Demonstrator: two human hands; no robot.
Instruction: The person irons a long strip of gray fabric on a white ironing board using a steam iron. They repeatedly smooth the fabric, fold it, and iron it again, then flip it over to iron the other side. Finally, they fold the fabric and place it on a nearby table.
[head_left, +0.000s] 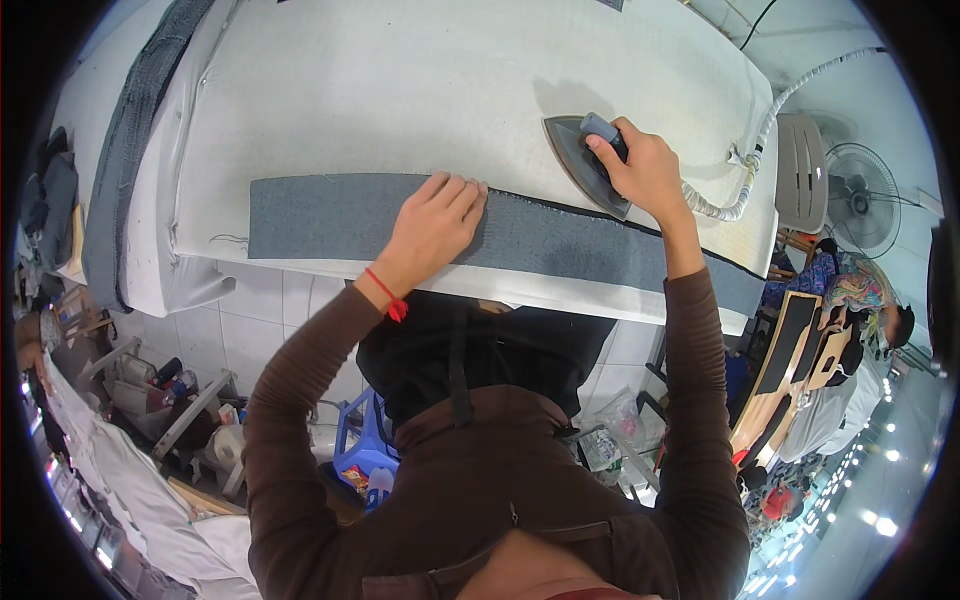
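Fabric strip (330, 215) under left hand (438, 228); right hand (645, 168) holds iron (583, 168).

From where I sit at the remote end, I can read no text, label, brand, number or sign anywhere in this view.
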